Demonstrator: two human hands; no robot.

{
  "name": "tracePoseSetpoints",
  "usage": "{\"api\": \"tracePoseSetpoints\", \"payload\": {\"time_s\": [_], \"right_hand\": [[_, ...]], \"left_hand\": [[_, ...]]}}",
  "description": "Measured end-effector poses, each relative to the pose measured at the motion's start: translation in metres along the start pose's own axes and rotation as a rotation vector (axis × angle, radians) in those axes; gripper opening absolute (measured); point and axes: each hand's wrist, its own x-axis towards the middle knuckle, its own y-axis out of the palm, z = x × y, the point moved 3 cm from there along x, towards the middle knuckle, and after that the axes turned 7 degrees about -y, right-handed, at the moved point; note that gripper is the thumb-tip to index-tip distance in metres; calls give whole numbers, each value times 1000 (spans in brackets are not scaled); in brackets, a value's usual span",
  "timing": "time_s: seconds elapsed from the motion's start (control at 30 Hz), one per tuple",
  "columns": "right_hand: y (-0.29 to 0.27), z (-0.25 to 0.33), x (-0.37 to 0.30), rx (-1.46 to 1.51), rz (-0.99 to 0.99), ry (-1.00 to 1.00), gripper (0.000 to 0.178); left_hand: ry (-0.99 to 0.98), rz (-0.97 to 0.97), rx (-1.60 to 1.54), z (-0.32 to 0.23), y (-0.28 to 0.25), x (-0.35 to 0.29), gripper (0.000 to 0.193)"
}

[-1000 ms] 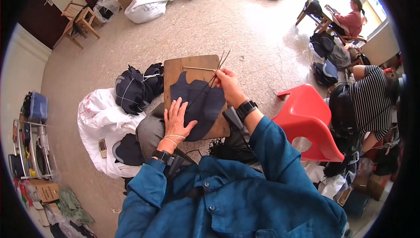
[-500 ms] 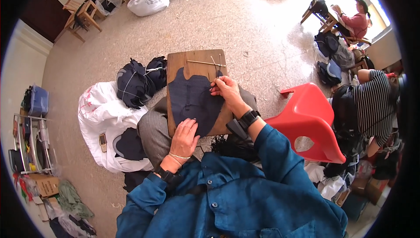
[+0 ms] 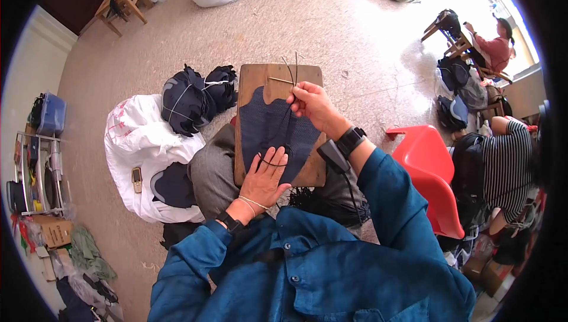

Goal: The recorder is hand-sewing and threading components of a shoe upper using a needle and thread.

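Dark fabric piece [image 3: 269,130] lies on a wooden board [image 3: 254,79]; left hand [image 3: 265,179] presses flat, fingers released, right hand [image 3: 313,104] pinches dark thread [image 3: 289,69].

Beyond the far edge of the wooden board [image 3: 278,79] the floor [image 3: 331,26] lies open. To the left, the bundle of dark cloth pieces [image 3: 192,97] and the white sack [image 3: 139,144] crowd close beside the board. To the right, the red plastic chair [image 3: 429,174] stands near, leaving a narrow strip of floor between.
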Motion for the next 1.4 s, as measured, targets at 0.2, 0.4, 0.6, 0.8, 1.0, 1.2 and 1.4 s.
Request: {"api": "tracePoseSetpoints", "payload": {"time_s": [0.2, 0.4, 0.6, 0.8, 1.0, 1.2, 1.4], "right_hand": [[-35, 23, 50, 62, -149, -73, 12], [-67, 75, 82, 107, -311, -182, 8], [-83, 73, 84, 166, -463, -239, 5], [-108, 97, 71, 157, -601, -333, 2], [23, 37, 12, -280, -58, -173, 14], [33, 29, -19, -158, -66, -188, 14], [32, 51, -18, -139, -52, -294, 14]], "left_hand": [[6, -12, -23, 0, 2, -3, 79], [-4, 27, -6, 0, 1, -1, 78], [8, 4, 26, -1, -2, -1, 79], [12, -20, 23, -2, 2, -4, 78], [11, -23, 31, -1, 0, -6, 77], [50, -39, -93, 5, -3, -2, 78], [-114, -82, 87, 16, 0, 16, 93]]}}
